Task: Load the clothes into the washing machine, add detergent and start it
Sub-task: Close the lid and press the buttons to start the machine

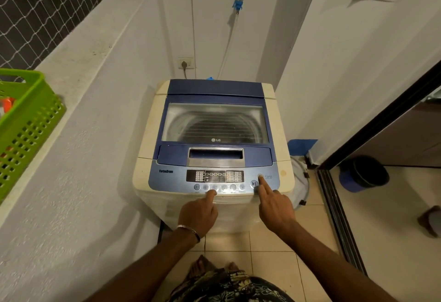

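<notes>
Washing machine (214, 139), a top-loader with blue lid closed, stands at centre against the wall. Through the lid window the drum shows, its contents too dim to make out. Right hand (276, 208), at 5 o'clock of the machine, presses its extended forefinger on the power button (260, 176), other fingers curled and holding nothing. Left hand (198, 213), at 6 o'clock, touches one forefinger to the row of program buttons (214, 187); button labels are unreadable. Green basket (21, 125) at 9 o'clock is cut off by the edge. Dark bin (367, 172) at 3 o'clock sits beyond the doorway.
</notes>
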Motion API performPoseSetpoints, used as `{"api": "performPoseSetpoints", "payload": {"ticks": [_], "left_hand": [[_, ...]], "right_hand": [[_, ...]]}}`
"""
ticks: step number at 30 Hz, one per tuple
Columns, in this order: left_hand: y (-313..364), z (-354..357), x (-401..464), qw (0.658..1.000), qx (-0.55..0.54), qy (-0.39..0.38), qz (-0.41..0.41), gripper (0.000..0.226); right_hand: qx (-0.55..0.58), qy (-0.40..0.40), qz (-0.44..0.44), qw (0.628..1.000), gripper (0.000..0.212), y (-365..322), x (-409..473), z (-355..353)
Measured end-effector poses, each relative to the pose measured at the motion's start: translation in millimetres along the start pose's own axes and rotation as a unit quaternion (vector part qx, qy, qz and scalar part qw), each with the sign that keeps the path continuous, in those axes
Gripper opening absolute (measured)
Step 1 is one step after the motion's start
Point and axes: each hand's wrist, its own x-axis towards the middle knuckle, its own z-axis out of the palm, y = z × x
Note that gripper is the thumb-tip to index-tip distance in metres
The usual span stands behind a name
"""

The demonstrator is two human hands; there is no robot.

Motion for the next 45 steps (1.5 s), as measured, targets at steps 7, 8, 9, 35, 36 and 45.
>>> {"api": "performPoseSetpoints", "payload": {"ticks": [7,8,9,35,36,45], "left_hand": [[3,3,6,1.000,0.002,0.011,0.001,0.039],[3,5,6,1.000,0.003,0.012,0.001,0.039],[3,7,6,1.000,0.004,0.013,0.000,0.039],[-27,9,9,0.996,-0.013,0.085,-0.013,0.020],[-28,8,9,0.996,-0.011,0.087,-0.013,0.021],[-29,8,7,0.996,-0.008,0.088,0.015,0.017]], "right_hand": [[-0.002,-0.047,0.001,0.999,0.050,0,4,-2],[-0.002,-0.054,0.001,0.999,0.052,0,5,-2],[0.002,-0.058,0.000,0.998,0.053,1,5,-2],[0.075,0.031,-0.086,0.993,0.043,-35,-11,5],[0.075,0.029,-0.087,0.993,0.045,-36,-11,8],[0.048,0.018,-0.091,0.994,0.035,-37,-22,26]]}}
